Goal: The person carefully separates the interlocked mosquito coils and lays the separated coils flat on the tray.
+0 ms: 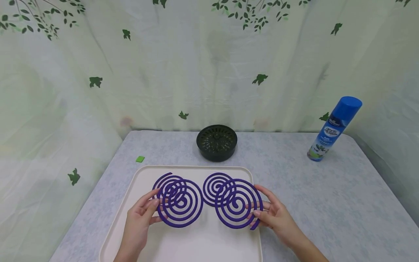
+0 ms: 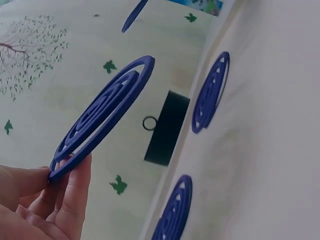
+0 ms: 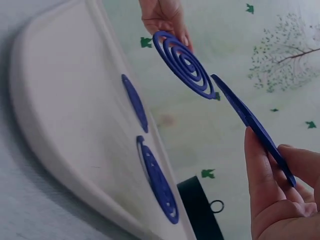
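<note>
My left hand [image 1: 139, 217] pinches the left edge of a purple mosquito coil [image 1: 181, 205], with the thumb on the near side and fingers behind. The right hand [image 1: 278, 220] grips the right edge of a second purple mosquito coil [image 1: 235, 204] in the same way. Both coils are raised and tilted above a white tray [image 1: 193, 247]. In the right wrist view the coil in my right hand [image 3: 285, 205] appears nearly edge-on. Two more purple coils lie on the tray near its far edge, a left one [image 1: 163, 179] and a right one [image 1: 209, 175], each partly covered by a held coil.
Behind the tray stands a round black holder [image 1: 216, 143] with a slotted top. A blue spray can [image 1: 332, 131] stands at the back right of the grey table [image 1: 327, 203]. Left of the holder lies a small green square [image 1: 140, 159]. Leaf-patterned curtains [image 1: 216, 72] hang behind.
</note>
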A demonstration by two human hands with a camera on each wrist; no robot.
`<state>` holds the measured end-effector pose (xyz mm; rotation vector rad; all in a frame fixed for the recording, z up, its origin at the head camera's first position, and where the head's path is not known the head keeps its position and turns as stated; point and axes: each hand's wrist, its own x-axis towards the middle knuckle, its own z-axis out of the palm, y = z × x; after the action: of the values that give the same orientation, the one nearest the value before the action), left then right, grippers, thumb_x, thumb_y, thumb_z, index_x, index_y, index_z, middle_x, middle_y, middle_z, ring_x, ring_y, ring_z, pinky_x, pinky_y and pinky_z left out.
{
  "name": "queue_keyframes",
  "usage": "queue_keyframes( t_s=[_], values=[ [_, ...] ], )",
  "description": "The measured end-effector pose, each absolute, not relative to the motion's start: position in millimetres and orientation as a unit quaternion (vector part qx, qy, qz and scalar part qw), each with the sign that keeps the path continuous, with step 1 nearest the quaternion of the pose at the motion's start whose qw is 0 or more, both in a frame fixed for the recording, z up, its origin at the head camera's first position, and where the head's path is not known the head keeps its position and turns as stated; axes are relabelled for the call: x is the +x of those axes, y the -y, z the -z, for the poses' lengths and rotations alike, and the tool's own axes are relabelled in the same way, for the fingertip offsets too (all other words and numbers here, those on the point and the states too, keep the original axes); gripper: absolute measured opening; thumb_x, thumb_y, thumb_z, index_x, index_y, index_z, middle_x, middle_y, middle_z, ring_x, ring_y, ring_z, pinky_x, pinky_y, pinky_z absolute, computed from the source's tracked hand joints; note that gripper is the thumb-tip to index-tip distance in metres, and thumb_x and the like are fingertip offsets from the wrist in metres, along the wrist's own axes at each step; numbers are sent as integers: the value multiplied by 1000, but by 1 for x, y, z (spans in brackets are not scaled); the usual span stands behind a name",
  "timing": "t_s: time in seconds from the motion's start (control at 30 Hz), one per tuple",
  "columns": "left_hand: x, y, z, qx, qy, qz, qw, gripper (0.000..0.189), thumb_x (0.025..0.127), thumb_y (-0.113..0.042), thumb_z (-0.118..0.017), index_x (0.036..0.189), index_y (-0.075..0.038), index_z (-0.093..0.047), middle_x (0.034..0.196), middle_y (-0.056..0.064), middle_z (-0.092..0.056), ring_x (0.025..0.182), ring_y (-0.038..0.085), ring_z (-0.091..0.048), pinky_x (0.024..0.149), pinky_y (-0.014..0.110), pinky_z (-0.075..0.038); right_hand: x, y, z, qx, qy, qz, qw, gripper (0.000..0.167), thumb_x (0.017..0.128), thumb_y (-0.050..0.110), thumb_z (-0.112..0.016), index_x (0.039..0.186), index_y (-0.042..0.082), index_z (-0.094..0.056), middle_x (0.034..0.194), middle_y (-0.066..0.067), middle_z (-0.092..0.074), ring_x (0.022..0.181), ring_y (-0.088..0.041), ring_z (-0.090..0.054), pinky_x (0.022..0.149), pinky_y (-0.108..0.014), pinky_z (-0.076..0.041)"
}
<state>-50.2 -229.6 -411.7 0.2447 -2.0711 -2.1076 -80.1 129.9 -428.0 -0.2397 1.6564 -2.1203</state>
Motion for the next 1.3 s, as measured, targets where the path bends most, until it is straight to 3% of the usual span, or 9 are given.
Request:
queue_keyframes(
  t_s=[0.27, 0.57, 0.73, 0.93, 1.1, 1.3],
  values=[
    [-29, 263, 436, 166, 730, 662, 33, 43, 89, -19, -57, 126, 1, -46, 88, -1, -66, 78, 11, -61, 59, 34, -55, -67, -120, 461, -147, -552, 775, 271, 67, 89, 0, -52, 141, 11, -12, 116, -27, -53, 79, -29, -63, 74, -50, -49],
    [-20, 285, 456, 192, 747, 637, -24, 36, 91, -4, -50, 125, 5, -45, 94, 11, -62, 73, 18, -62, 59, 39, -55, -58, -107, 476, -143, -543, 774, 294, 69, 86, 0, -56, 141, 9, -15, 108, -23, -56, 76, -24, -63, 71, -44, -52],
    [-20, 287, 460, 208, 780, 588, -52, 33, 91, 2, -46, 124, 8, -47, 91, 10, -52, 69, 16, -59, 57, 35, -55, -56, -104, 475, -133, -546, 774, 292, 69, 85, -1, -57, 141, 8, -18, 105, -24, -57, 75, -25, -63, 70, -43, -53],
    [-21, 288, 460, 194, 831, 519, -51, 33, 89, 2, -49, 121, 9, -48, 92, 12, -57, 65, 13, -56, 51, 31, -53, -54, -99, 472, -122, -572, 759, 286, 70, 83, -3, -58, 141, 7, -19, 103, -23, -57, 76, -25, -62, 68, -41, -54],
    [-21, 287, 459, 195, 846, 494, -48, 33, 88, 1, -52, 120, 9, -50, 89, 11, -57, 63, 13, -56, 50, 29, -52, -53, -99, 469, -165, -631, 709, 268, 69, 84, 1, -60, 138, -3, -18, 108, -26, -55, 89, -24, -61, 75, -30, -52],
    [-22, 283, 457, 194, 879, 434, -45, 34, 89, -10, -54, 119, 6, -52, 93, 11, -54, 67, 15, -53, 50, 26, -50, -54, -104, 463, -206, -736, 603, 230, 62, 84, 11, -63, 132, -9, -30, 114, -22, -52, 97, -25, -57, 77, -22, -50]
  ],
)
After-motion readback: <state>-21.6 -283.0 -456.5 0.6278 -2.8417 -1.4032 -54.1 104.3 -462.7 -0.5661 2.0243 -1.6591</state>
